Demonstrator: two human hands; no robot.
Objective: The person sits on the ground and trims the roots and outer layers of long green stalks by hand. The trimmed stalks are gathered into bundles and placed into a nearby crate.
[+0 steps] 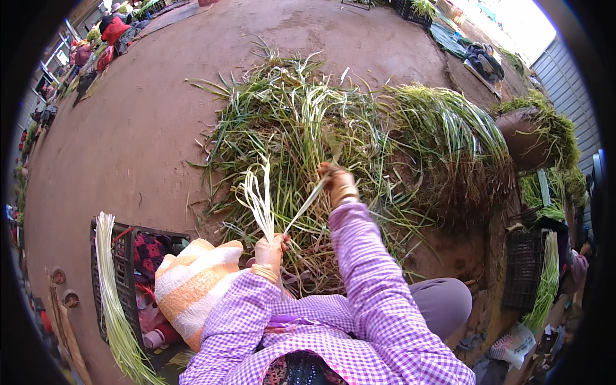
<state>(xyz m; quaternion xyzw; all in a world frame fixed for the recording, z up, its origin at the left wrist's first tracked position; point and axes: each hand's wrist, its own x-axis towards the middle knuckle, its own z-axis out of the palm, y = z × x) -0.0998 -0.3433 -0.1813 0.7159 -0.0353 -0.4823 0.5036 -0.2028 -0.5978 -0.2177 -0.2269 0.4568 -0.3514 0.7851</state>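
Observation:
My left hand (270,255) is closed around a small bunch of pale, peeled stalks (261,204), whose thin tips fan out above the fist. Up and to the right, my right hand (337,180) pinches one end of a pale stalk or leaf (305,208) that slants down towards the left fist; it looks stretched between both hands. Motion blurs the right fingers. Beneath both hands spreads a heap of green leaves and stripped waste (288,130). To its right lies a thick pile of leafy green plants with brown roots (457,139).
A black plastic crate (125,231) with cloths inside stands at the left, a bundle of pale stalks (113,298) along it. An orange-and-white towel (199,284) lies beside my left arm. At the right are another crate (522,269), a plastic bag (512,344) and part of a person (577,269).

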